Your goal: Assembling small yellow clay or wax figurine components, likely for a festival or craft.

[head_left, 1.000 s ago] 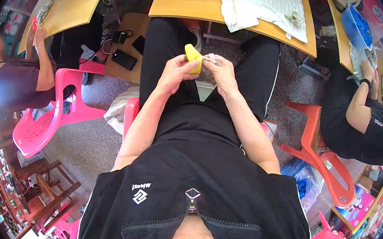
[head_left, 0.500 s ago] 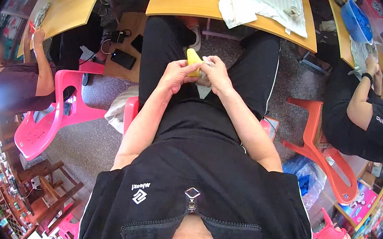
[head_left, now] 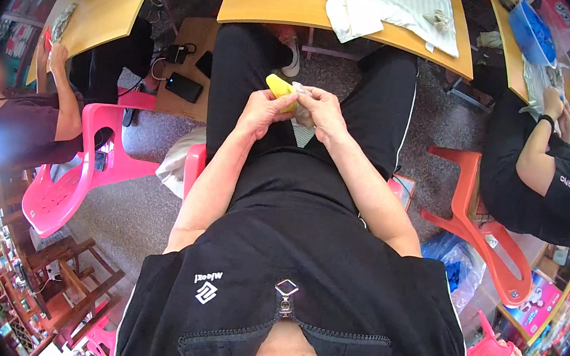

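Note:
Above my lap, my left hand (head_left: 261, 111) is closed around a smooth yellow object (head_left: 280, 86) with a rounded end, its kind not clear. Right beside it, my right hand (head_left: 325, 115) pinches a small pale piece (head_left: 303, 116), thin and soft-looking like cloth. The pale piece meets the yellow object between my fingers; whether it is attached to it I cannot tell. My fingertips hide much of both things.
Ahead stands a wooden table (head_left: 276, 0) with white ribbed cloth (head_left: 399, 13) on it. Co-workers sit at tables left and right, near a pink chair (head_left: 64, 200) and an orange chair (head_left: 467, 197). A blue basin (head_left: 531, 33) stands far right; a black phone (head_left: 183, 87) lies at left.
The yellow object has tipped to the left and lies more slanted. Both my hands have shifted slightly, staying close together.

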{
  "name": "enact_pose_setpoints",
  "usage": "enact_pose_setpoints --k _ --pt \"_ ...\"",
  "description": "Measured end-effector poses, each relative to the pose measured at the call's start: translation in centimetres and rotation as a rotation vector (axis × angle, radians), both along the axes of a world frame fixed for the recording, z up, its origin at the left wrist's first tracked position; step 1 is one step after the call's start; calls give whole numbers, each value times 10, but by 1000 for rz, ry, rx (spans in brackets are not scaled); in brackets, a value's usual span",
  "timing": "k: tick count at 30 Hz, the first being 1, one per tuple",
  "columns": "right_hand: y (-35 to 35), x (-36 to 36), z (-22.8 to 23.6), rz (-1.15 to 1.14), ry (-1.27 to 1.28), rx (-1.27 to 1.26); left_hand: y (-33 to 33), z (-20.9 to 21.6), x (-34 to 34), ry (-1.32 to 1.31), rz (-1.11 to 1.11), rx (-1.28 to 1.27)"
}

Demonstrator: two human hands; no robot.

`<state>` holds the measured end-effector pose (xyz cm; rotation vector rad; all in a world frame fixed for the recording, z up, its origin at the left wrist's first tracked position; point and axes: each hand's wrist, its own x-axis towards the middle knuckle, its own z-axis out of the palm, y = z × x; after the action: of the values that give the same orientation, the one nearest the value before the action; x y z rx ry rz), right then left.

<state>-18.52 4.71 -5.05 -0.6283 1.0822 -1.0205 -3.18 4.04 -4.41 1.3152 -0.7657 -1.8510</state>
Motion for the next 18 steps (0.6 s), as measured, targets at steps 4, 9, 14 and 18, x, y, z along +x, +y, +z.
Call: enact_pose_setpoints --k 4,9,14,18 --pt "0 3 4 71 295 -124 0 2 1 28 -5 25" --pt "3 4 7 34 675 -429 -3 1 5 109 29 80" --pt "6 4 26 8 682 -389 -2 1 8 163 38 95" --pt "7 1 17 28 655 -395 -2 5 7 167 30 90"
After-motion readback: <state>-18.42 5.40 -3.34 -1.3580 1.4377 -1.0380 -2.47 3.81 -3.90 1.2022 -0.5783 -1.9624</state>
